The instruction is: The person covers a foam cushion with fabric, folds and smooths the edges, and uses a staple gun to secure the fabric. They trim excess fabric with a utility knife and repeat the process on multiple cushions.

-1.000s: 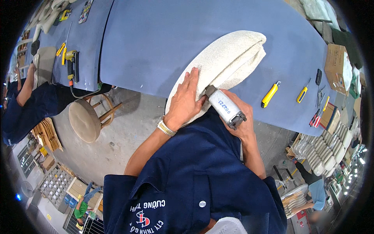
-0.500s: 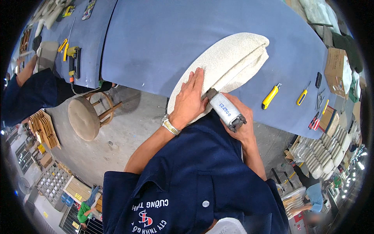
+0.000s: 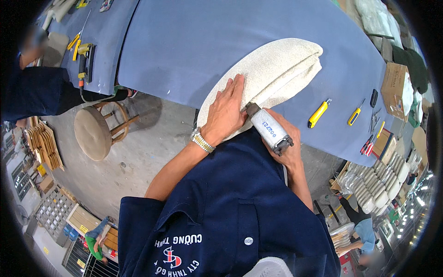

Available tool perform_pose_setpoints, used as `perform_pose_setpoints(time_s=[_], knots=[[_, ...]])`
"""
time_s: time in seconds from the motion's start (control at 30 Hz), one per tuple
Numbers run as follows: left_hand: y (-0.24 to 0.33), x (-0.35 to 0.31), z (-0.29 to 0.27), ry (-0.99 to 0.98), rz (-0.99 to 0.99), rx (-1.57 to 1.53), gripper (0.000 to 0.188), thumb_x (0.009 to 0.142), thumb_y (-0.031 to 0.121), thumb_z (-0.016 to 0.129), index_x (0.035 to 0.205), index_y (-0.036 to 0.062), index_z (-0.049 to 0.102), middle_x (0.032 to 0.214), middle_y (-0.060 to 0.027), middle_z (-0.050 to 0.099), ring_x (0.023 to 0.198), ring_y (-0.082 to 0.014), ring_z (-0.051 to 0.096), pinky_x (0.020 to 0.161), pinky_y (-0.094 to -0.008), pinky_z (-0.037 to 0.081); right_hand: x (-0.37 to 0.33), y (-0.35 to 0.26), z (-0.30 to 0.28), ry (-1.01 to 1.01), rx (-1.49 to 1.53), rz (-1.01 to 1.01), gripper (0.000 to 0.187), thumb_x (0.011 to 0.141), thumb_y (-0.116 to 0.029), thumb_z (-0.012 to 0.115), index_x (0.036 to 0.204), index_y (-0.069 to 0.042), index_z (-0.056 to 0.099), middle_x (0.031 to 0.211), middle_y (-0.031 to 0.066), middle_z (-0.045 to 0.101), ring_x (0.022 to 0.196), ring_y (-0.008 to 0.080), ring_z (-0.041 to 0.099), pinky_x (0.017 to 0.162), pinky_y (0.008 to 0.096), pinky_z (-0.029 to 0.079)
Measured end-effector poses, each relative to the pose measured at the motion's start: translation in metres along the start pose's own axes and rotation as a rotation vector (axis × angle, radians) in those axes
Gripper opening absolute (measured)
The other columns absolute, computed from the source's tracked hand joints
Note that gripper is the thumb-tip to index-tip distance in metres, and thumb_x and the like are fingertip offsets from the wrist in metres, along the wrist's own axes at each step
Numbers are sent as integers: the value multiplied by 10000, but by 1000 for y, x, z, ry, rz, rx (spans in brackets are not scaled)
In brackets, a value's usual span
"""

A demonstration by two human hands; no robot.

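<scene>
A curved, cream fabric-covered cushion [image 3: 272, 62] rests across the table's near edge, its long folded seam facing me. My left hand [image 3: 227, 108] lies flat on its left part, fingers stretched out, thumb by the tool's nose. My right hand [image 3: 287, 138] is wrapped round a silver-grey staple gun [image 3: 270, 129], mostly behind the tool's body. The gun's dark nose meets the cushion along the seam, close to my left thumb. Whether it presses into the fabric I cannot tell.
On the blue table [image 3: 184, 51] to the right lie a yellow utility knife [image 3: 319, 113], a yellow screwdriver [image 3: 355, 115] and red-handled pliers [image 3: 367, 144]. Another staple gun [image 3: 85, 60] sits far left, near a co-worker's dark sleeve. A round stool [image 3: 92, 134] stands on the floor at left.
My view has shifted slightly. The hands, staple gun and cushion keep nearly the same places relative to each other. At left, the co-worker's arm and body have moved.
</scene>
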State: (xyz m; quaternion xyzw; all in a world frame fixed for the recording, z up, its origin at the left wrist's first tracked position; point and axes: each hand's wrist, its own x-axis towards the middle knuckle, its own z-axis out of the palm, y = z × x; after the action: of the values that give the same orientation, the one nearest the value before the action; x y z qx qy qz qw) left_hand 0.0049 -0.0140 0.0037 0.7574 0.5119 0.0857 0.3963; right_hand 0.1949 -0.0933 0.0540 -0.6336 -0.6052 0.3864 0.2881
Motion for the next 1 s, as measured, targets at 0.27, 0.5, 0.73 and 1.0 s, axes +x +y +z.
perform_pose_setpoints(time_s=[0.27,0.5,0.73,1.0], knots=[[-21,14,-14,-109,131,-220,1132,769,119,856,1656,43,156,1688,-230,270,1567,-386,262,1269,-463,275,8,5,21,-4,80,77,555,772,-10,748,1316,-40,644,1198,149,724,1053,315,739,902,350,568],[-50,-17,-24,-177,-21,-441,1056,851,345,817,1660,74,194,1698,-273,209,1588,-411,182,1283,-454,224,11,-1,25,65,42,-38,555,783,-12,766,1325,-35,644,1245,153,724,1082,308,740,917,340,572],[-28,-31,-8,-64,-31,-162,947,866,163,766,1642,70,232,1663,-261,307,1553,-416,274,1261,-457,295,-8,2,14,55,90,-36,526,800,-50,778,1312,-24,661,1238,174,729,1085,327,739,915,359,576],[-25,-25,6,5,-28,-146,982,881,273,790,1652,80,213,1680,-258,268,1548,-464,262,1197,-647,315,-2,-13,13,20,122,130,458,834,-86,781,1279,-25,686,1181,182,744,1073,333,743,905,374,571]])
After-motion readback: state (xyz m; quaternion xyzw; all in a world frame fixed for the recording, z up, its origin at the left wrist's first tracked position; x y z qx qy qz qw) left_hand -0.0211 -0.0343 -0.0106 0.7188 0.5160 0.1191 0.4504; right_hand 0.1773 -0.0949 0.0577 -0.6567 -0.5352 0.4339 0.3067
